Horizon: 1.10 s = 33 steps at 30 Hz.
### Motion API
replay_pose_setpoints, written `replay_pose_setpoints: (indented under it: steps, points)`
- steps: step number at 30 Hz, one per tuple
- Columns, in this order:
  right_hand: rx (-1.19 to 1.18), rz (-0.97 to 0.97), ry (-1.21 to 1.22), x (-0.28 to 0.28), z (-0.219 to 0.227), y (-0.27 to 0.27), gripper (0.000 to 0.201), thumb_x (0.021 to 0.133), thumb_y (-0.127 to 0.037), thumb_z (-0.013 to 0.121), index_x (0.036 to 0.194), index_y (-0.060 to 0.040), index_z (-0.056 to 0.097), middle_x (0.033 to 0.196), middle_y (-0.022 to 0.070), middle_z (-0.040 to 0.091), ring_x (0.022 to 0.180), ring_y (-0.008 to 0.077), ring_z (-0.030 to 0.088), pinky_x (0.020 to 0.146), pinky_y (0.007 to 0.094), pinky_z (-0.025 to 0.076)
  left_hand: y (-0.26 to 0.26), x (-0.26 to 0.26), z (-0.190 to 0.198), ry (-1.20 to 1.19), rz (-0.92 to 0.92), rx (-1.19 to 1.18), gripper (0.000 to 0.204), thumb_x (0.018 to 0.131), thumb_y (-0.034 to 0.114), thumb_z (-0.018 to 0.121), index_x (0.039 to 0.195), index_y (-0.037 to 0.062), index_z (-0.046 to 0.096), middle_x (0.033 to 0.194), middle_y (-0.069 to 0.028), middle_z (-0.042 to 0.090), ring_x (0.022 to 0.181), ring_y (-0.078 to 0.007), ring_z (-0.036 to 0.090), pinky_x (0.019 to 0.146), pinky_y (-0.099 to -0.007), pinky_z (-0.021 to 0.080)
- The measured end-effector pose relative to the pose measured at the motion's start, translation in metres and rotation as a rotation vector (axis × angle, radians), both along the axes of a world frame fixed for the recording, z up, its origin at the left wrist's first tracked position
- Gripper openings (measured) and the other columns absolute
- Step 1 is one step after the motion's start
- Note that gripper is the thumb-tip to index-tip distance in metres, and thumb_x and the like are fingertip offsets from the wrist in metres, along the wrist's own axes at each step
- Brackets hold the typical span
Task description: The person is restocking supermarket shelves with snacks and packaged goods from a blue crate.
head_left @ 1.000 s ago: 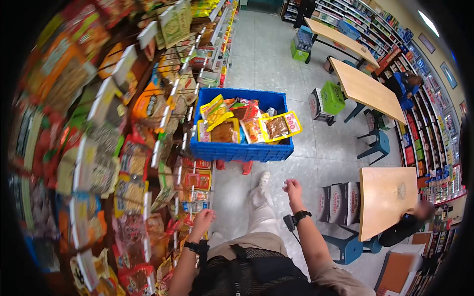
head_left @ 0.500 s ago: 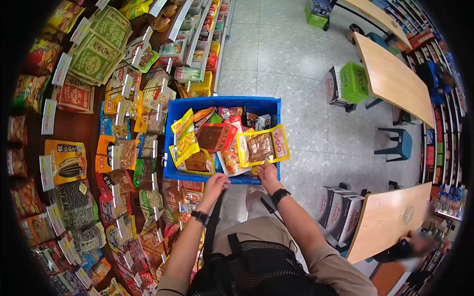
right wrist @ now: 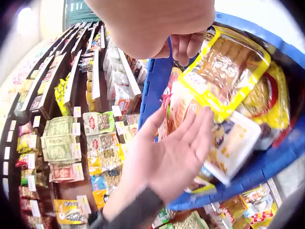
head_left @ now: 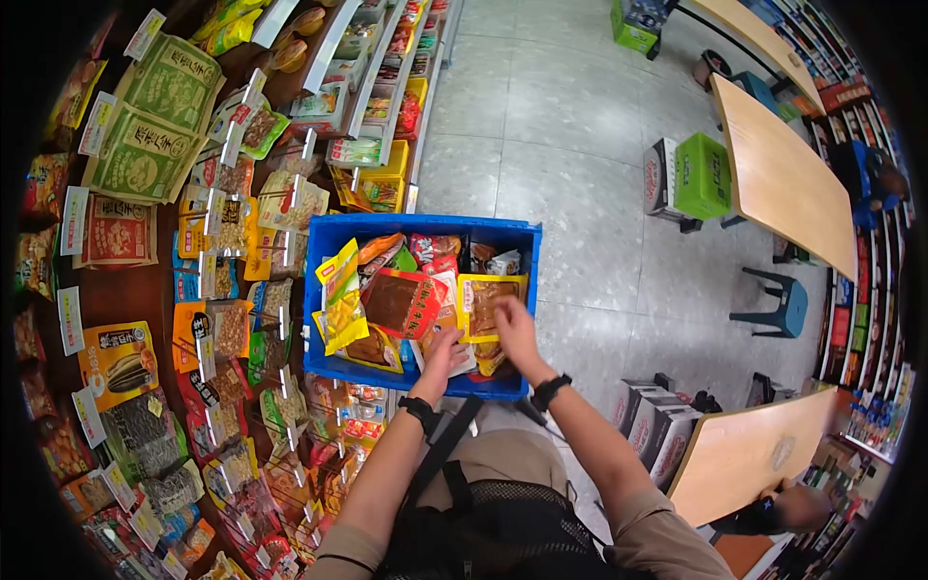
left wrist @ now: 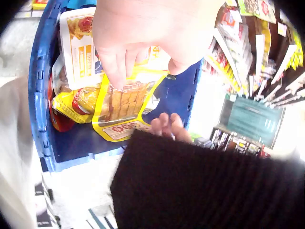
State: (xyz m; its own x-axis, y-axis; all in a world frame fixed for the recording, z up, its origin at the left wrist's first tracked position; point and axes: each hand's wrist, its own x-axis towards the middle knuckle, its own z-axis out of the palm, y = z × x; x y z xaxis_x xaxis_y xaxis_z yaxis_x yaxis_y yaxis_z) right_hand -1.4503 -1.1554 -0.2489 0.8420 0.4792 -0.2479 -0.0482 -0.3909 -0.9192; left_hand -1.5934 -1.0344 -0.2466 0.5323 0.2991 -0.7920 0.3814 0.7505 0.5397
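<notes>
A blue crate full of packaged snacks stands in front of me. Both hands reach over its near side. My right hand has loosely bent fingers at the right edge of a yellow-edged clear packet of brown food. In the left wrist view its fingertips are close beside that packet. My left hand lies over the neighbouring packs, fingers extended; the right wrist view shows its palm turned up and fingertips at the packet's lower edge. A red-and-brown packet and a yellow bag lie further left.
Shelves of hanging snack bags run close along the left. Tables, a blue stool, a green box and cartons stand on the right. Grey floor lies between. A seated person is at the nearest table.
Both hands have come from in front of my body up to the crate and over its contents. The yellow-edged packet, earlier jutting past the crate's right side, now lies straighter inside it.
</notes>
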Motion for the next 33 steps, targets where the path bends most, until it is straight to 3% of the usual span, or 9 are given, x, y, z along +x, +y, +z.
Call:
replay_pose_setpoints:
  steps: [3,8,12,17,21,24,28,30,33]
  points:
    - [-0.202,0.125,-0.292,0.058,-0.022,0.045,0.026,0.087,-0.003,0.052,0.111,-0.0005,0.06,0.113,0.0236,0.058,0.101,0.043,0.059,0.086,0.0469,0.05,0.004,0.004,0.009,0.076,-0.12,0.091,0.052,0.098,0.041,0.056,0.137,0.007,0.046,0.133,-0.0078,0.055,0.118,-0.0221,0.058,0.092,-0.0357,0.049]
    - [-0.713,0.464,-0.333,0.089,-0.079,0.091,0.037,0.085,-0.006,0.058,0.122,-0.0048,0.057,0.134,0.0258,0.047,0.108,0.042,0.061,0.086,0.0465,0.055,0.01,-0.008,0.006,-0.017,-0.024,0.007,0.05,0.102,0.036,0.05,0.139,0.004,0.044,0.139,-0.0107,0.056,0.115,-0.0233,0.061,0.094,-0.0335,0.048]
    - [-0.774,0.519,-0.305,0.09,-0.099,0.091,0.027,0.085,-0.009,0.062,0.112,-0.0045,0.059,0.121,0.0225,0.056,0.102,0.0404,0.063,0.081,0.0467,0.056,0.018,0.015,-0.01,-0.074,0.025,0.004,0.049,0.102,0.035,0.049,0.139,0.0045,0.044,0.137,-0.01,0.057,0.117,-0.0236,0.06,0.094,-0.0341,0.047]
    - [-0.336,0.493,-0.528,0.06,-0.019,0.069,0.016,0.089,-0.004,0.056,0.104,-0.0047,0.062,0.108,0.0182,0.057,0.09,0.0405,0.063,0.073,0.0475,0.053,0.005,0.064,-0.054,-0.121,0.002,0.382,0.063,0.095,0.021,0.06,0.148,0.0049,0.029,0.145,-0.0214,0.042,0.125,-0.0289,0.052,0.098,-0.0369,0.045]
    - [-0.018,0.463,-0.586,0.03,0.059,0.043,0.026,0.083,0.005,0.063,0.107,-0.0052,0.064,0.104,0.0159,0.056,0.093,0.0361,0.061,0.075,0.0414,0.053,-0.014,0.067,-0.025,-0.166,-0.037,0.897,0.088,0.076,0.006,0.074,0.149,0.0023,0.025,0.146,-0.0258,0.033,0.137,-0.0411,0.034,0.114,-0.0483,0.028]
    - [0.214,0.37,-0.669,-0.001,0.106,0.027,0.027,0.084,0.008,0.064,0.108,-0.0034,0.064,0.105,0.0158,0.056,0.088,0.0296,0.062,0.073,0.0349,0.052,-0.017,0.047,0.031,-0.021,-0.047,1.166,0.091,0.073,0.004,0.076,0.149,0.0022,0.025,0.147,-0.0254,0.032,0.138,-0.0423,0.031,0.114,-0.0475,0.028]
    - [0.376,0.23,-0.279,-0.042,0.143,0.005,0.018,0.092,0.0,0.063,0.11,-0.0017,0.063,0.103,0.0092,0.053,0.079,0.0168,0.055,0.07,0.0259,0.046,-0.024,-0.009,0.097,0.05,0.048,1.298,0.073,0.064,0.0,0.08,0.129,0.0037,0.049,0.136,-0.0181,0.05,0.127,-0.0381,0.048,0.105,-0.0426,0.042]
    - [0.361,0.223,0.188,-0.049,0.163,-0.012,0.018,0.094,-0.006,0.062,0.112,-0.0019,0.063,0.103,0.0066,0.052,0.078,0.0118,0.053,0.067,0.0253,0.044,-0.04,-0.044,0.138,0.119,0.085,1.194,0.061,0.064,0.002,0.083,0.119,0.0035,0.056,0.115,-0.015,0.064,0.107,-0.0317,0.064,0.091,-0.0366,0.052]
    - [0.221,0.632,-0.012,-0.039,0.194,-0.038,0.025,0.09,-0.012,0.068,0.113,-0.0025,0.064,0.103,0.0081,0.054,0.075,0.0124,0.052,0.065,0.0249,0.044,-0.078,-0.102,0.162,0.116,0.244,1.05,0.055,0.069,0.008,0.086,0.116,0.0037,0.058,0.106,-0.0124,0.069,0.097,-0.0235,0.068,0.085,-0.0321,0.053]
